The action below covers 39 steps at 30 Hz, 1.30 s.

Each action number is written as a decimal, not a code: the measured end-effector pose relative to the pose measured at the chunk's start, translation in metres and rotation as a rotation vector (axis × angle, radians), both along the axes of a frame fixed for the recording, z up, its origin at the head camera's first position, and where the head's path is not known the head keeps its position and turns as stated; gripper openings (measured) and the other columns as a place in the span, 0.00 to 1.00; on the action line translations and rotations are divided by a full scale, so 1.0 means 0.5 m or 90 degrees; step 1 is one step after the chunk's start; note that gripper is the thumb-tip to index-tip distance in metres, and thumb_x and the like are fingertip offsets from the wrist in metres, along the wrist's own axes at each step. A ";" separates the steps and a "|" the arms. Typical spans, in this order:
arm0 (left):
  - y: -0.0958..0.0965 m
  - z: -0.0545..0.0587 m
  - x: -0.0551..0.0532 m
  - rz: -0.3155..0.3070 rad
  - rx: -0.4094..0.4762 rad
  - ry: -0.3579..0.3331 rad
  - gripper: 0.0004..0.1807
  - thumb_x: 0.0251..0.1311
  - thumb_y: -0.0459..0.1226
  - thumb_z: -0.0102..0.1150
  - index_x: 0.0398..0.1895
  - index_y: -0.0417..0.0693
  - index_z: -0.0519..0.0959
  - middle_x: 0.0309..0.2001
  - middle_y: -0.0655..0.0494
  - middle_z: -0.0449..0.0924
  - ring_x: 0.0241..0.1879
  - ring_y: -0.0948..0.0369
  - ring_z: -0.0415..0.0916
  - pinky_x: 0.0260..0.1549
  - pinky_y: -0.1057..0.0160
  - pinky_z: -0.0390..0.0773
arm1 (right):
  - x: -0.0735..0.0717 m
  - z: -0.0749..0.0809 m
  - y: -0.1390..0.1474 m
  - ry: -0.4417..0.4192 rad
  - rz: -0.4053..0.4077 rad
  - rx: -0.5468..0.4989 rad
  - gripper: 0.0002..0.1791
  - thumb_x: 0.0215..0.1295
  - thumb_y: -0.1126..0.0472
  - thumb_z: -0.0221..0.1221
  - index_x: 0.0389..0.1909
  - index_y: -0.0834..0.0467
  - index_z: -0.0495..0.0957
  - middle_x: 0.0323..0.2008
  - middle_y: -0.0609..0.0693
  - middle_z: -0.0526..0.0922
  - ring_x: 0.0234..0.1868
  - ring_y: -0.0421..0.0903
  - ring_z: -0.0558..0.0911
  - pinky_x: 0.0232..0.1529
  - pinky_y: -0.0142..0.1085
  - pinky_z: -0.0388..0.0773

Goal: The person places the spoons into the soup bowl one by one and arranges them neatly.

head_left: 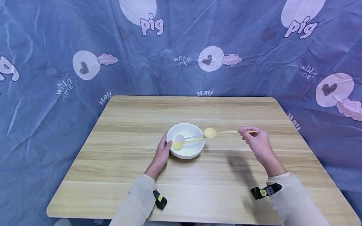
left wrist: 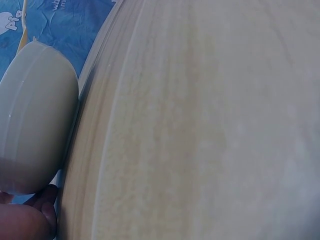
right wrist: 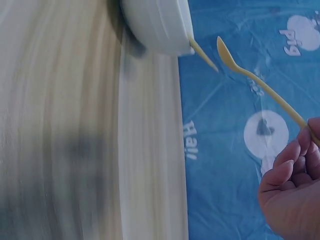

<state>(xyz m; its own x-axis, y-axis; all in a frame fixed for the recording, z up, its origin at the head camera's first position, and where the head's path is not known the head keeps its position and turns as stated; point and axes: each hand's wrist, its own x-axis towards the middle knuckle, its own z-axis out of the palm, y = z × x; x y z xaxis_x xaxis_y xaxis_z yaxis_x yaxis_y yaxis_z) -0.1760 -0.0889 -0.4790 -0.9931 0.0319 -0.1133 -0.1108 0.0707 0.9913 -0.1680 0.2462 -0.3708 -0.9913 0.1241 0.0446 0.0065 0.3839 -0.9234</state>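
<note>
A white bowl [head_left: 186,154] stands on the table, its left side gripped by my left hand [head_left: 161,154], the thumb at the rim. Inside lie a white spoon [head_left: 179,138] and a yellow spoon [head_left: 177,145], with handles leaning over the right rim. My right hand [head_left: 258,142] pinches another yellow spoon [head_left: 210,132] by its handle, raised above the table. The held spoon's bowl end points left, close to the white bowl's right rim. In the right wrist view, this spoon [right wrist: 270,91] is apart from the bowl [right wrist: 160,25].
The wooden table [head_left: 118,175] has rounded corners. Behind it and along its sides hangs a blue printed cloth [head_left: 169,78]. A dark strap device [head_left: 160,201] sits on the left sleeve, and a similar one [head_left: 266,191] on the right.
</note>
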 end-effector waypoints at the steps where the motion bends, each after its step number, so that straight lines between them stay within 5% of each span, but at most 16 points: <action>1: 0.001 0.000 0.000 0.002 0.000 0.003 0.31 0.72 0.42 0.39 0.75 0.48 0.46 0.75 0.52 0.44 0.74 0.56 0.40 0.73 0.55 0.43 | -0.001 -0.002 -0.005 -0.002 0.007 0.004 0.08 0.64 0.59 0.56 0.37 0.58 0.81 0.29 0.38 0.79 0.29 0.35 0.75 0.31 0.29 0.77; 18: 0.001 -0.001 0.004 0.015 -0.008 0.011 0.30 0.72 0.41 0.39 0.74 0.48 0.48 0.75 0.51 0.46 0.74 0.55 0.42 0.72 0.54 0.46 | -0.001 -0.048 -0.070 -0.062 0.093 0.024 0.15 0.64 0.58 0.58 0.43 0.66 0.79 0.37 0.53 0.81 0.34 0.44 0.76 0.34 0.32 0.76; 28: 0.004 0.000 0.005 0.016 -0.010 0.009 0.30 0.71 0.42 0.39 0.74 0.48 0.48 0.75 0.51 0.46 0.73 0.55 0.43 0.72 0.55 0.46 | 0.004 -0.069 -0.117 -0.075 0.124 0.005 0.12 0.61 0.63 0.58 0.41 0.67 0.81 0.29 0.46 0.79 0.30 0.41 0.75 0.32 0.32 0.75; 39: 0.002 -0.002 0.006 0.015 0.000 0.015 0.30 0.71 0.40 0.40 0.74 0.46 0.49 0.74 0.50 0.47 0.73 0.55 0.43 0.72 0.55 0.46 | 0.009 -0.080 -0.136 -0.084 0.139 0.009 0.12 0.62 0.61 0.59 0.40 0.67 0.80 0.37 0.50 0.81 0.35 0.48 0.77 0.36 0.37 0.77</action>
